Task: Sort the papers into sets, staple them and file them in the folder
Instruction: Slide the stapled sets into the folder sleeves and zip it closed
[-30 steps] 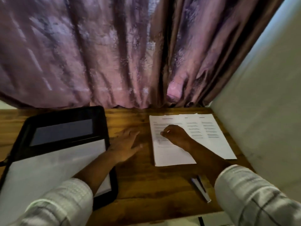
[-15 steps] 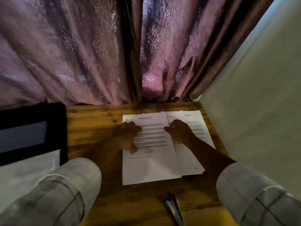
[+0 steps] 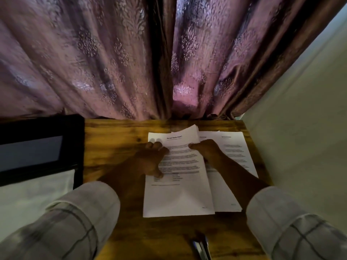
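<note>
Newly raised at the far edge, papers [image 3: 178,196] are pinched by left hand [image 3: 153,161] and right hand [image 3: 205,151]; align edges squarely.

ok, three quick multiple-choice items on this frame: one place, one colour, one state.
1. The folder has a border that is: A) red B) black C) yellow
2. The stapler lies: A) on the desk, nearer the person than the papers B) inside the folder C) on top of the papers
3. The top sheets are: A) flat, untouched B) crumpled into a ball C) gripped at both sides, far edge lifted
Key: 1 B, black frame at left; 2 A, bare wood around it; 3 C, left hand and right hand hold the edges, far corner curled up.
</note>
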